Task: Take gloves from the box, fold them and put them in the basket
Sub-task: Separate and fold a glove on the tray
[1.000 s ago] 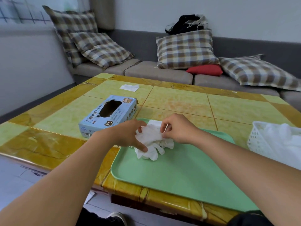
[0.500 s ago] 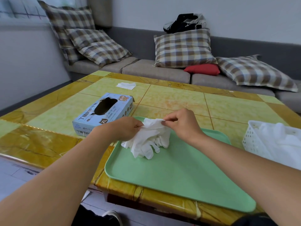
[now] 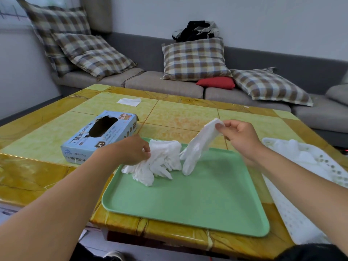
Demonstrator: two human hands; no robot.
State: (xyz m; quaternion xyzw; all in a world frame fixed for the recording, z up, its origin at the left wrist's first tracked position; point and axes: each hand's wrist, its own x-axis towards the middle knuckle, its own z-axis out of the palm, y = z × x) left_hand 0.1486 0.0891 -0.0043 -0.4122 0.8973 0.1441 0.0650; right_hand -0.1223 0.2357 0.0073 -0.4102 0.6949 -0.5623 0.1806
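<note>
I see the table [image 3: 188, 117], tiled in yellow and amber, carrying everything. On it lies a green tray [image 3: 197, 200], near its front edge. To the right of the tray stands the white perforated basket [image 3: 293, 213], with white gloves already inside. Left of the tray lies the blue glove box [image 3: 101, 136], its oval opening facing up. On the tray's far left part rests a bunch of white gloves [image 3: 160, 162]; my left hand [image 3: 131, 151] grips it at its left side, fingers curled into the material. My right hand [image 3: 239, 134] is raised above the tray's far edge, thumb and forefinger pinching the cuff of a single white glove [image 3: 197, 147], which hangs down so that its fingertips reach the tray just beside the bunch.
</note>
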